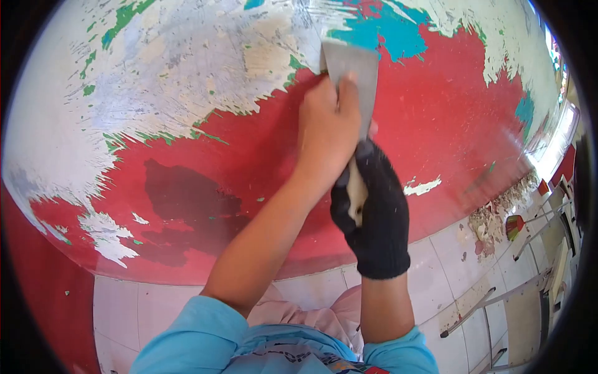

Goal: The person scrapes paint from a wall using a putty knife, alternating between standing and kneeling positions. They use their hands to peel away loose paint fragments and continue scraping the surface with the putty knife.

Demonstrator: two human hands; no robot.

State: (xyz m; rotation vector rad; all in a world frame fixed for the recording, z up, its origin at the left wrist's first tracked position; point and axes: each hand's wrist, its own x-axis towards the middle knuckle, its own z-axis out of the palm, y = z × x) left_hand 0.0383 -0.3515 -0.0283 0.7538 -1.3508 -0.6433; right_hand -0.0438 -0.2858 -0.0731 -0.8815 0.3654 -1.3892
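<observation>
We see two hands on one scraper (351,75) pressed against a painted wall (436,124). Left hand (327,134) is bare, fingers curled tight over the top of the handle just under the blade, thumb lying up along the metal. Right hand (372,209) wears a black knit glove (380,230), fingers wrapped shut around the lower part of the pale handle (355,193), sitting at 5 o'clock from the left hand and touching it. Blade is wide, grey, flat, its top edge at 12 o'clock of the frame, right on the line where red paint meets bare pale plaster (187,68).

Wall: red coat over most of the middle and right, stripped whitish area from 9 to 12 o'clock with green flecks along its edge, a turquoise patch (398,31) at 1 o'clock just beside the blade. Dark damp-looking stain (187,199) at 8 o'clock from the hands. Small white chip (423,186) at 3 o'clock of the glove.

Below, white floor tiles (461,249). Pile of paint flakes (492,218) at 4 o'clock along the wall base, metal furniture legs (473,308) near it. Blue sleeves (199,336) at 6 o'clock.
</observation>
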